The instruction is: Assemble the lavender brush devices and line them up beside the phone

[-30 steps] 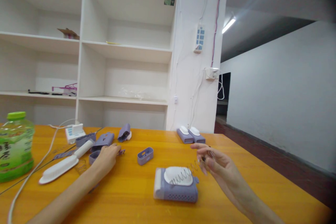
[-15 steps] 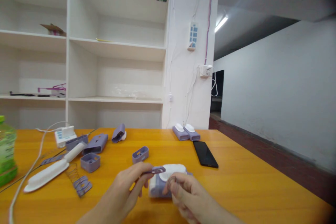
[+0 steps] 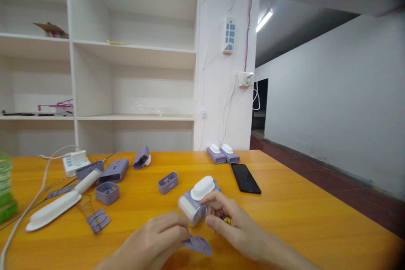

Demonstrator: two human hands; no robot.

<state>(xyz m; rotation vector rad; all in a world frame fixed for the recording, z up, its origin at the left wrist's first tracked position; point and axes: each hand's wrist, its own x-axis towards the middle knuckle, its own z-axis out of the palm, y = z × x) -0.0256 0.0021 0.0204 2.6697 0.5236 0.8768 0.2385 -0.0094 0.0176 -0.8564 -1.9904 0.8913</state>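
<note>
My right hand (image 3: pixel 236 225) grips the purple stapler-like device (image 3: pixel 198 198) with a white top pad, tilting it up off the orange table (image 3: pixel 300 219). A wire spring seems to sit under its fingers, though this is partly hidden. My left hand (image 3: pixel 158 238) is closed on a small flat purple plate (image 3: pixel 198 244), held just below the device. Both hands sit close together at the near edge of the table.
Loose purple housings (image 3: pixel 168 182), a spring on a purple plate (image 3: pixel 95 217), a long white handle part (image 3: pixel 57 206) and a white cable lie at left. Two finished purple units (image 3: pixel 222 154) and a black phone (image 3: pixel 246 178) lie behind. White shelves stand beyond; a green bottle (image 3: pixel 4 190) is at far left.
My left hand came back from the parts pile with a purple plate. My right hand took hold of the device and tipped it up. The view shifted right.
</note>
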